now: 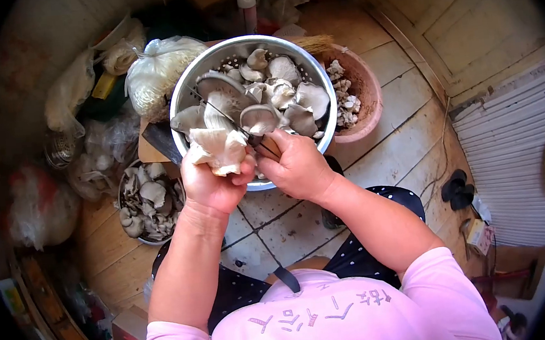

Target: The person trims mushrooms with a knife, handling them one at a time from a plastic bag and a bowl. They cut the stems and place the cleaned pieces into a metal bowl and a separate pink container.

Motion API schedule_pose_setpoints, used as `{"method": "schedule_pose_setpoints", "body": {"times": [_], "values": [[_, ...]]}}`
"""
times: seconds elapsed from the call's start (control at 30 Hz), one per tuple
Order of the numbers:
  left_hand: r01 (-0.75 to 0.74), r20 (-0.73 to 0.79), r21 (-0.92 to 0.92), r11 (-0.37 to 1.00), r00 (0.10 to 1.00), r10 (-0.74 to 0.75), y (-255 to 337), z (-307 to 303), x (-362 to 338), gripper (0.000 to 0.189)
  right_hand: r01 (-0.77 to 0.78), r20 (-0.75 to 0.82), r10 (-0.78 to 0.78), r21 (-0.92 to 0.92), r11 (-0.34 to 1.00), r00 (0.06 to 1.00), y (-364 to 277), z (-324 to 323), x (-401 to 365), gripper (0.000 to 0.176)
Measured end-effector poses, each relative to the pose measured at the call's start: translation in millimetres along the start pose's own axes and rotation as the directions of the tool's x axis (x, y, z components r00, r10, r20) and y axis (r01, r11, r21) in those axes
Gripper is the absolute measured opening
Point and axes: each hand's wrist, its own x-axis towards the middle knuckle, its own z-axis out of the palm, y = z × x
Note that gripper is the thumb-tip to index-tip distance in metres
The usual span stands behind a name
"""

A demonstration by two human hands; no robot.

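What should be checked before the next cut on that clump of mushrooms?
1. Left hand has a closed grip on the mushroom clump: ok.
2. Right hand is closed around the knife: ok.
3. Left fingers are clear of the blade: cannot tell, the clump hides them.
4. Metal colander sits under the clump to catch pieces: ok.
5. Pink basin with trimmed stems stands right beside the colander: ok.

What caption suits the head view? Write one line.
Left hand holds an oyster mushroom cluster, right hand a knife, over a metal colander of mushrooms.
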Motion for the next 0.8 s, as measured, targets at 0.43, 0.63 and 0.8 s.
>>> {"method": "schedule_pose_setpoints", "body": {"times": [0.43,0.63,0.8], "values": [[-0.3,-0.276,0.445,0.843,0.85,0.448,27.8,16.7,-3.1,0.021,-0.111,0.094,0.104,0.063,0.992,0.99,2.1,-7.3,-4.4,0.022],[-0.28,-0.214,0.42,0.863,0.894,0.394,25.7,10.9,-2.7,0.023,-0.166,0.16,0.143,0.144,0.975,0.977,-1.8,-9.6,-4.4,0.022],[-0.28,-0.202,0.288,0.916,0.917,0.344,27.2,13.3,-6.3,0.026,-0.133,0.114,0.114,0.176,0.975,0.987,-11.8,-8.7,-9.7,0.014]]}}
